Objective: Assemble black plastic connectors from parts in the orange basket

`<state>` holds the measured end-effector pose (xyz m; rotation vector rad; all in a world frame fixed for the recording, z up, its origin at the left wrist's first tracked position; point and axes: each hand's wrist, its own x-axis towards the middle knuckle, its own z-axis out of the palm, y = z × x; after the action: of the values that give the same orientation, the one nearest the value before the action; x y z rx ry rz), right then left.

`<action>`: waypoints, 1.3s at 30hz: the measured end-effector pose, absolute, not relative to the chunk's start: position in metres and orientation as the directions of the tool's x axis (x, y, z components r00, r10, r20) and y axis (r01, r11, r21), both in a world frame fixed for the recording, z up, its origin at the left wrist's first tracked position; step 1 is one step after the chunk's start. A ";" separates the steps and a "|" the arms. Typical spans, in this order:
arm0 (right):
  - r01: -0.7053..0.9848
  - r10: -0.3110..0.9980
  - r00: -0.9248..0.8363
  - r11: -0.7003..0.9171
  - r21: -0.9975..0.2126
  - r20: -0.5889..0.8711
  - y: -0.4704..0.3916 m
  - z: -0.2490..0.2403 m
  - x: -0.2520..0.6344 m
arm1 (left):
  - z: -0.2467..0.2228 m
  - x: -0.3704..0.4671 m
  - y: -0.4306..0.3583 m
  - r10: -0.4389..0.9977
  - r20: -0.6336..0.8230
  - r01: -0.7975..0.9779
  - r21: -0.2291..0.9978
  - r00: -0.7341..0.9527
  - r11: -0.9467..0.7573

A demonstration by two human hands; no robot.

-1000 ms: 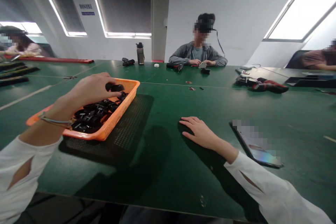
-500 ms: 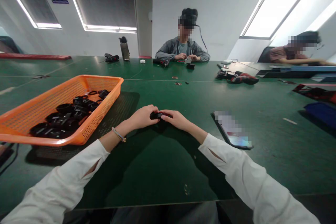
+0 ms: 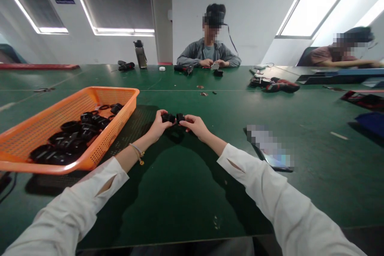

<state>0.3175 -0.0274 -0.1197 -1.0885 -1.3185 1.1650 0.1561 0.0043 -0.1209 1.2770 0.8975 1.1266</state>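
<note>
My left hand (image 3: pixel 159 126) is closed on a black cylindrical part (image 3: pixel 169 118), held a little above the green table (image 3: pixel 192 192). Facing it across a narrow gap, a shorter black ring-like part (image 3: pixel 180 118) is pinched in the fingers of my right hand (image 3: pixel 195 125). The exact kind of both pieces is too small to make out. To the left stands an orange perforated basket (image 3: pixel 115 140) with several similar black round parts (image 3: pixel 72 138) in it.
A phone (image 3: pixel 267 148) lies right of my right hand. Across the table a person (image 3: pixel 210 50) handles small things. A bottle (image 3: pixel 140 54), black-and-red tools (image 3: pixel 282 85) and a blue object (image 3: pixel 372 126) lie farther out. Another person (image 3: pixel 339 54) sits at the far right.
Half a second ago the hands met around one black piece. Now they are apart, each with a black part, and the left hand has shifted slightly left and up.
</note>
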 end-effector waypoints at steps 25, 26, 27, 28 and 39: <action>-0.144 0.988 -0.062 0.129 -0.981 0.139 -0.036 -0.120 0.326 | -0.112 0.156 -0.008 0.933 0.030 -0.230 0.971 0.360 0.057; -0.137 0.988 -0.063 0.130 -0.982 0.140 -0.036 -0.120 0.326 | -0.113 0.156 -0.008 0.930 0.033 -0.224 0.973 0.365 0.053; -0.130 0.988 -0.064 0.132 -0.983 0.141 -0.037 -0.119 0.326 | -0.113 0.156 -0.008 0.927 0.037 -0.215 0.975 0.372 0.047; -0.124 0.988 -0.067 0.133 -0.983 0.142 -0.037 -0.119 0.326 | -0.114 0.156 -0.009 0.926 0.041 -0.207 0.978 0.376 0.041; -0.252 0.998 -0.004 0.063 -0.966 0.066 -0.037 -0.120 0.328 | -0.112 0.151 -0.001 0.985 0.020 -0.472 0.879 0.170 0.064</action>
<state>0.3276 -0.0368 -0.1201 -0.9682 -1.0591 1.2805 0.1507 -0.0014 -0.1117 0.9004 0.7329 1.2637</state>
